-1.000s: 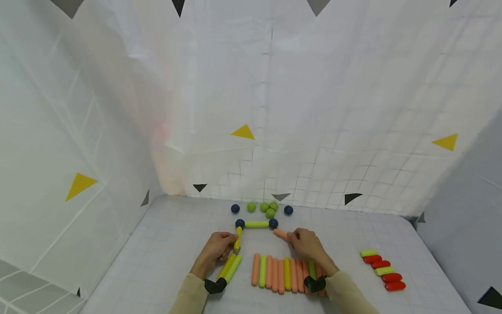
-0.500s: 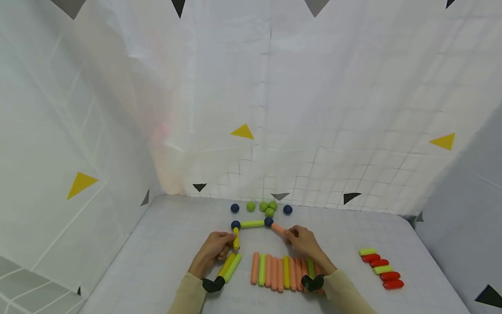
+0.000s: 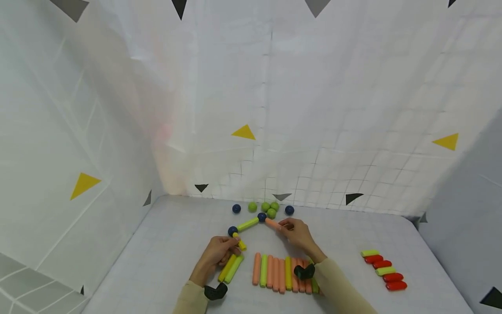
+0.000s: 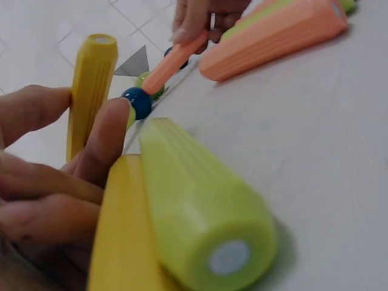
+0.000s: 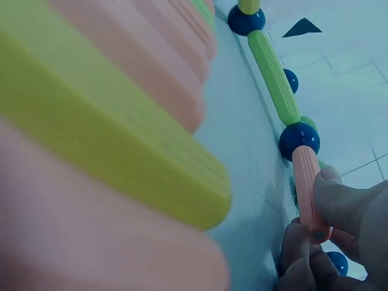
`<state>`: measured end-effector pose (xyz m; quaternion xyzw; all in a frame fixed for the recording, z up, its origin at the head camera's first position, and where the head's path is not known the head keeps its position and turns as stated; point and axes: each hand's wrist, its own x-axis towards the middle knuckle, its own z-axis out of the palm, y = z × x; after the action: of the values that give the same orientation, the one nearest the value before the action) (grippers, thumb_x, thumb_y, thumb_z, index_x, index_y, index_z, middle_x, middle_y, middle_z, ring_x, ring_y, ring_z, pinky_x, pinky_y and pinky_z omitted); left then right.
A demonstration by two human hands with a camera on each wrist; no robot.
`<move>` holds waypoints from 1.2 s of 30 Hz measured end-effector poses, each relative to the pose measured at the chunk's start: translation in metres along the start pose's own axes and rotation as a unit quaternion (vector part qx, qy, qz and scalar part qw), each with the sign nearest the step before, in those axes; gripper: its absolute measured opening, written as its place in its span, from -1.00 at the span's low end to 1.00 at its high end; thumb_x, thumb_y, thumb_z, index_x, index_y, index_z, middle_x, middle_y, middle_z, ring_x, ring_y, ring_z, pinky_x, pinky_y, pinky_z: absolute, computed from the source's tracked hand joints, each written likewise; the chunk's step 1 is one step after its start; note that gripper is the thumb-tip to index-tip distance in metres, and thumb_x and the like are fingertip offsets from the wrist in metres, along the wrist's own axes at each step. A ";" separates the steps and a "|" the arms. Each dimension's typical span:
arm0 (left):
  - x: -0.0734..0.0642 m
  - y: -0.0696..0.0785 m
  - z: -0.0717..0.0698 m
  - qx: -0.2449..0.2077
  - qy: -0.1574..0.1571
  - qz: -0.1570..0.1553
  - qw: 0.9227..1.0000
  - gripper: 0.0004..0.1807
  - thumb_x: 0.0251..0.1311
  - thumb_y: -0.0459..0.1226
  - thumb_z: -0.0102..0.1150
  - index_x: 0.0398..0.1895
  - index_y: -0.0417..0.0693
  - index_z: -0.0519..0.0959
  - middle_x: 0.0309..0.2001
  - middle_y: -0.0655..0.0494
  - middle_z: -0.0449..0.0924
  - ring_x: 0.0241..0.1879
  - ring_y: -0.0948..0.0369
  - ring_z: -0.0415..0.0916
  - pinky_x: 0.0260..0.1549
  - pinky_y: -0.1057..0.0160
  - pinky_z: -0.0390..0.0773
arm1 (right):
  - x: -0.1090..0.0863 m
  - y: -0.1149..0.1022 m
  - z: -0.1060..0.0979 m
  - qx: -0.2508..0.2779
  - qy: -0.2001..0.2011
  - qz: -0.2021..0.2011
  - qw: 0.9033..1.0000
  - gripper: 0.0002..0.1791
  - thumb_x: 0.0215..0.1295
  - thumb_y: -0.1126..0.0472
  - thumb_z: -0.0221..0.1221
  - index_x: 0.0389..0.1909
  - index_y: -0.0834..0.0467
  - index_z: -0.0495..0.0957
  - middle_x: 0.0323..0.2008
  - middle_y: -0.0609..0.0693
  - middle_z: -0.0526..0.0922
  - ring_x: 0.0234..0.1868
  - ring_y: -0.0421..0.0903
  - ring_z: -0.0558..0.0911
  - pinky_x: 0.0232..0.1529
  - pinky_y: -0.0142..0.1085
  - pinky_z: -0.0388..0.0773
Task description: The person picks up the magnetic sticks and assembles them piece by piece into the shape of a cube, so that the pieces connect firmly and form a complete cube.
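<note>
White wall (image 3: 219, 83), yellow triangles (image 3: 245, 132), black triangles (image 3: 201, 187)

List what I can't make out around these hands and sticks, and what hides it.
Head: right end of the stick row, covered by the black wrist device and right sleeve.
Left wrist: lower end of the raised yellow stick, behind the left hand.
Left wrist: rest of the right hand, cut off by the top edge.
Right wrist: nearest pink stick, blurred, cut off by left and bottom edges.

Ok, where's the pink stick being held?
In the head view, the pink stick is low, just right of centre, pinched by the right hand, left end touching the dark blue ball right of the lime stick.
</note>
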<state>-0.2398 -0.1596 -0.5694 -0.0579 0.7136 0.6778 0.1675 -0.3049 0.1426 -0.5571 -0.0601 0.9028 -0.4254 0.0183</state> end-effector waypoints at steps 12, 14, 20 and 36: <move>0.005 -0.005 0.003 0.033 0.001 0.027 0.999 -0.56 0.45 0.04 0.28 -0.07 -0.19 0.79 -0.50 0.12 0.73 -0.79 0.38 0.09 -0.78 0.41 0.11 | 0.019 0.002 0.007 0.098 0.002 0.045 0.994 -0.68 0.52 0.24 0.24 0.21 0.19 0.64 0.19 0.23 0.71 0.23 0.16 0.66 -0.05 -0.21 0.66; 0.006 -0.004 0.003 0.036 -0.004 0.031 0.999 -0.57 0.46 0.03 0.28 -0.09 -0.19 0.80 -0.49 0.11 0.74 -0.78 0.37 0.09 -0.77 0.41 0.11 | 0.021 0.002 0.008 0.096 0.003 0.042 0.994 -0.68 0.53 0.24 0.23 0.21 0.19 0.64 0.19 0.21 0.71 0.22 0.14 0.66 0.02 -0.15 0.66; 0.005 -0.006 0.004 0.048 -0.010 0.056 0.997 -0.64 0.47 -0.07 0.27 -0.15 -0.21 0.82 -0.48 0.09 0.75 -0.67 0.35 0.25 -0.67 0.42 0.23 | 0.027 0.004 0.013 0.052 0.032 0.018 0.998 -0.72 0.49 0.24 0.26 0.15 0.17 0.70 0.09 0.14 0.74 0.12 0.10 0.68 0.16 0.02 0.61; 0.009 -0.004 0.002 0.209 0.207 0.221 0.930 -0.60 0.29 -0.32 0.43 0.17 0.08 0.62 -0.02 -0.11 0.62 -0.21 0.14 0.51 -0.34 0.31 0.43 | 0.030 0.008 0.002 0.074 0.135 0.084 0.985 -0.55 0.45 0.07 0.31 0.20 0.21 0.47 0.07 0.31 0.64 0.03 0.21 0.64 -0.05 -0.05 0.58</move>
<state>-0.2467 -0.1568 -0.5764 -0.0012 0.8528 0.5058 -0.1301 -0.3356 0.1430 -0.5639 0.0751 0.8648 -0.4923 -0.0637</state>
